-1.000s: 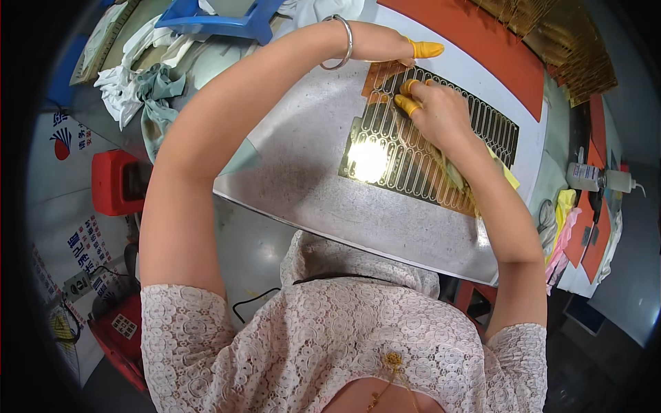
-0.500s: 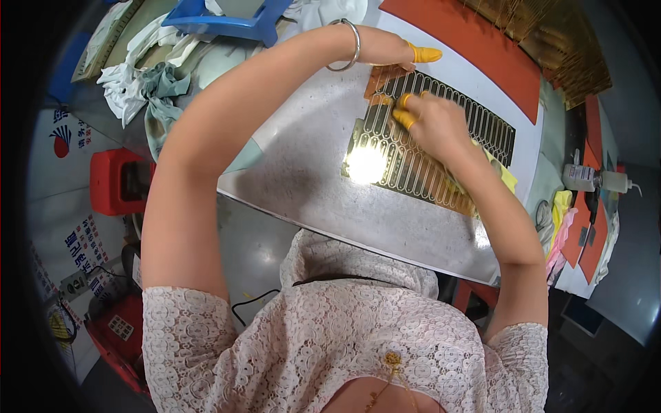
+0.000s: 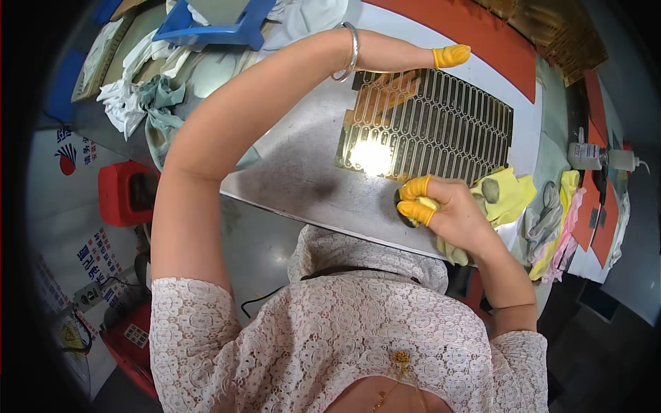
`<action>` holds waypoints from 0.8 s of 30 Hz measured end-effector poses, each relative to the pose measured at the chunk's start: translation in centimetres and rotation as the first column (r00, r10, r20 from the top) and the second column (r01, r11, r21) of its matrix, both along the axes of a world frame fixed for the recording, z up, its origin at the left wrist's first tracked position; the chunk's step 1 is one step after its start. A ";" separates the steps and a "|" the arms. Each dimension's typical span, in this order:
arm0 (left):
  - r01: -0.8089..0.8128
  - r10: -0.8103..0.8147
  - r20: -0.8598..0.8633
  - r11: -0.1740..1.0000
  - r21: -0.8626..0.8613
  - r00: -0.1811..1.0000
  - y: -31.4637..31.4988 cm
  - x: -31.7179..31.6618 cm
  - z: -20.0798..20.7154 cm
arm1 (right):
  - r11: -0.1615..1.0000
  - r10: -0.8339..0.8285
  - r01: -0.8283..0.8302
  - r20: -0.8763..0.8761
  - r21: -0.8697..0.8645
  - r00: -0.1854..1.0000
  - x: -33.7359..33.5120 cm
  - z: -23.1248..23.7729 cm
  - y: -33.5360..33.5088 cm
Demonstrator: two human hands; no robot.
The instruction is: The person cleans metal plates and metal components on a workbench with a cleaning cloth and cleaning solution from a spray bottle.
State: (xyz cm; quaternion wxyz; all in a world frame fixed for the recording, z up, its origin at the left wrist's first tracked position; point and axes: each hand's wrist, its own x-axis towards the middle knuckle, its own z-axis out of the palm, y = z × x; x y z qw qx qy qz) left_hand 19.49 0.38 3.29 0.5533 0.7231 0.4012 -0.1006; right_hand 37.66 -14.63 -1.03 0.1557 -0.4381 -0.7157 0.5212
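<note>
A shiny metal plate (image 3: 475,127) with rows of long, looped slots lies on the grey worktop. My left hand (image 3: 416,57) rests along its far edge, a yellow finger cot on its outstretched finger. The other left fingers are mostly hidden. Nearer me, off the plate's front edge, my right hand (image 3: 458,213) is closed around a bunched yellow cloth (image 3: 453,252). Yellow cots cover two of its fingers, and a dark patch shows at their tips. Beside this hand lies another yellow cloth (image 3: 513,196) with a grey stain, touching the plate's near right corner.
Behind the plate is an orange-red sheet (image 3: 482,41), with gold-coloured patterned metal (image 3: 571,45) beyond. White squeeze bottles (image 3: 585,155) and coloured rags (image 3: 566,234) lie to the right. A blue plastic frame (image 3: 206,31) and crumpled white cloths (image 3: 122,107) occupy the left. A red stool (image 3: 120,193) stands below.
My right hand has come off the plate toward me, cloth in its fingers, uncovering the slots. My left hand has shifted slightly, its capped finger moving right.
</note>
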 end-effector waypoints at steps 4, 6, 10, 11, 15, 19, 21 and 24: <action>-0.145 0.080 0.309 0.970 0.193 0.948 0.2 1.0 -4.4 | 0.999 0.021 -0.021 -0.013 0.028 1.000 0.6 -1.1 -1.4; -0.054 0.002 0.260 0.979 0.194 0.966 0.4 1.9 -4.1 | 1.000 0.020 -0.020 0.030 -0.023 0.999 1.1 -0.7 -1.8; -0.057 -0.004 0.232 0.965 0.256 0.973 0.0 3.8 -4.3 | 0.993 -0.048 0.044 -0.030 -0.112 0.998 2.0 -0.9 -2.7; -0.022 -0.028 0.211 0.972 0.233 0.977 0.1 4.3 -4.0 | 0.991 -0.066 0.059 -0.051 -0.118 0.997 2.3 -1.1 -2.9; -0.039 -0.005 0.223 0.981 0.191 0.975 -0.7 5.5 -2.4 | 0.995 -0.089 0.085 -0.094 -0.043 0.992 3.4 -1.5 -3.2; 0.082 -0.111 0.168 0.982 0.173 0.980 0.0 6.0 -2.5 | 0.992 -0.101 0.093 -0.102 -0.081 0.990 4.2 -1.6 -3.8; 0.065 -0.103 0.197 0.979 0.194 0.975 0.1 5.9 -3.2 | 0.991 -0.110 0.102 -0.114 -0.081 0.987 4.4 -1.8 -4.1; 0.033 -0.068 0.176 0.981 0.192 0.982 0.0 6.0 -3.5 | 0.987 -0.133 0.119 -0.132 -0.107 0.982 4.7 -2.2 -4.3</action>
